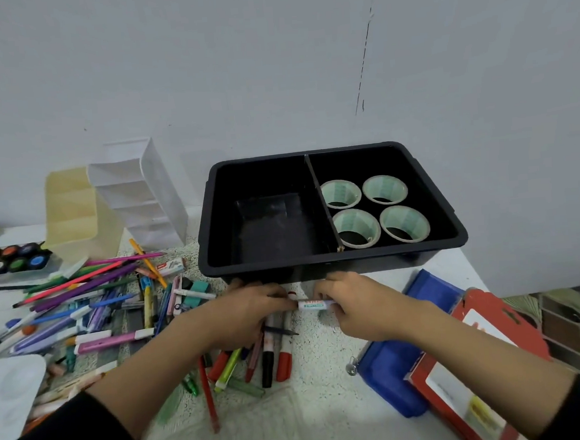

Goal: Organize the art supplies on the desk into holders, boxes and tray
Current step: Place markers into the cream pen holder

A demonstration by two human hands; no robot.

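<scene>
Head view, centre of frame: the left hand (250, 313) curls round a bundle of markers (284, 361) lying on the desk (322, 406), and the right hand (354, 306) pinches a white marker (313, 304) held level between both hands, just below the black tray (285, 267). The tray's right compartment holds four tape rolls (339, 190). Loose pens (91, 299) lie at centre left below two holders (136, 196), with a blue pouch (388, 367) at lower right.

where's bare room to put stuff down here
Bare: black tray's left compartment; desk strip between marker pile and blue pouch. Crowded: tape rolls fill the right compartment, pens cover the desk's left, left hand and right hand hold a white marker.
</scene>
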